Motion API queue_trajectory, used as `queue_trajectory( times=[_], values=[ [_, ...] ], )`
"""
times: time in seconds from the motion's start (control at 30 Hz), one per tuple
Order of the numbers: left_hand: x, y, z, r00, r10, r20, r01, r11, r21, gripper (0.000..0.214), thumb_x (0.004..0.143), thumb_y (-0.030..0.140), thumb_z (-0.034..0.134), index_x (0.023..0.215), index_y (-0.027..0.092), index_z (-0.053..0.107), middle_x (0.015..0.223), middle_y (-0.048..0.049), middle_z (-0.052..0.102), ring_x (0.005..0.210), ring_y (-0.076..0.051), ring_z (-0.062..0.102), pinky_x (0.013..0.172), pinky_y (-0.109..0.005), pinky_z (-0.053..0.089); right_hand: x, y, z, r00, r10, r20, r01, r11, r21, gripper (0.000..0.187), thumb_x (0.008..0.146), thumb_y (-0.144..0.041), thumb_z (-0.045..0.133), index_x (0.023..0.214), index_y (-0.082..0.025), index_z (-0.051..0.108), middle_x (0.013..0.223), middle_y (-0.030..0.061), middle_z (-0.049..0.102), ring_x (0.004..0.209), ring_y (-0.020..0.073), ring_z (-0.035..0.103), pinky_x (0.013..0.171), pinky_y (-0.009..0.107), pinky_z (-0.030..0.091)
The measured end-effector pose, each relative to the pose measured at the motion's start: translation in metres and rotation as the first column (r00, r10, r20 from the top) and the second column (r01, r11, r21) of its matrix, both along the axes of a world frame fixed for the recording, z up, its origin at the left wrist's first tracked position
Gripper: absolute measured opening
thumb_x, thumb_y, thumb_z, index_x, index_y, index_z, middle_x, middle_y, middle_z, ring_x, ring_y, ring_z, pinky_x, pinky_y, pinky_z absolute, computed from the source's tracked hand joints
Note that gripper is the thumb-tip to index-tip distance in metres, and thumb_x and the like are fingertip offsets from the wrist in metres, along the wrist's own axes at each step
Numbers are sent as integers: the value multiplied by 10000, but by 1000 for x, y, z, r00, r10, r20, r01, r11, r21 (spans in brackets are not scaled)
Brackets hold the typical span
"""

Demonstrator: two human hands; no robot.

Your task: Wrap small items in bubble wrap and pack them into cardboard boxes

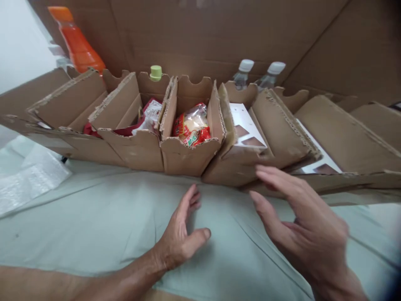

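My left hand [181,234] hovers over the pale green cloth [125,217], thumb and fingers apart and nothing in it. Closer to the boxes, my right hand [300,221] is also empty, its thumb spread from its fingers. Ahead stands a row of open cardboard boxes [184,156]. The middle one holds a red and clear snack packet [192,125]. Just right of it, a box contains a white card [246,125] with brown shapes. A dark red and white packet [147,117] lies in a box to the left.
Behind the boxes rise an orange drink bottle [81,50], a light green cap [156,72] and two clear bottles with white caps [246,66]. A tall cardboard wall [194,37] backs them. Bubble wrap [31,179] lies at left. Another white card [322,154] sits further right.
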State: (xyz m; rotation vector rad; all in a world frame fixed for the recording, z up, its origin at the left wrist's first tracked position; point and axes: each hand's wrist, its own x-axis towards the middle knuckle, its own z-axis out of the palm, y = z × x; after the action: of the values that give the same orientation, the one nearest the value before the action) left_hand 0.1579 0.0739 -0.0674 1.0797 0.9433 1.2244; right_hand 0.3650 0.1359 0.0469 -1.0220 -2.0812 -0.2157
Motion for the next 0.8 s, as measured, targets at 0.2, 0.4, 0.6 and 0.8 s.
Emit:
queue_trajectory(
  times=[0.2, 0.4, 0.6, 0.8],
  values=[
    [2, 9, 6, 987, 56, 150, -43, 995, -89, 889, 799, 363, 774, 1562, 204, 344, 1616, -215, 426, 1524, -402, 412, 1252, -632, 333, -44, -11, 27, 994, 39, -106, -61, 976, -209, 435, 991, -190, 645, 1417, -274, 608, 925, 5, 793, 754, 162, 757, 782, 286, 613],
    [0, 18, 12, 976, 154, 151, -142, 986, -86, 727, 776, 343, 749, 1428, 186, 468, 1480, -198, 545, 1407, -371, 527, 1186, -603, 418, -112, 28, 41, 996, 68, 57, -27, 841, -540, 599, 955, -230, 571, 1543, -181, 466, 780, -3, 768, 691, 198, 709, 670, 300, 508],
    [-27, -4, 26, 881, 468, -63, -472, 878, -82, 580, 840, 328, 659, 1385, 204, 502, 1475, -172, 555, 1374, -339, 550, 1149, -554, 444, -131, 31, 30, 993, -112, 46, 120, 875, -468, 126, 916, -225, 553, 938, -223, 677, 724, 20, 730, 668, 202, 673, 630, 280, 406],
    [-77, -72, 38, 780, 604, -163, -606, 794, 43, 541, 881, 351, 686, 1385, 222, 538, 1529, -147, 539, 1453, -343, 488, 1196, -556, 391, -73, -81, 24, 987, 160, -9, -152, 917, -368, 149, 943, -179, 530, 887, -245, 651, 677, -26, 697, 563, 147, 648, 576, 257, 447]
  ],
)
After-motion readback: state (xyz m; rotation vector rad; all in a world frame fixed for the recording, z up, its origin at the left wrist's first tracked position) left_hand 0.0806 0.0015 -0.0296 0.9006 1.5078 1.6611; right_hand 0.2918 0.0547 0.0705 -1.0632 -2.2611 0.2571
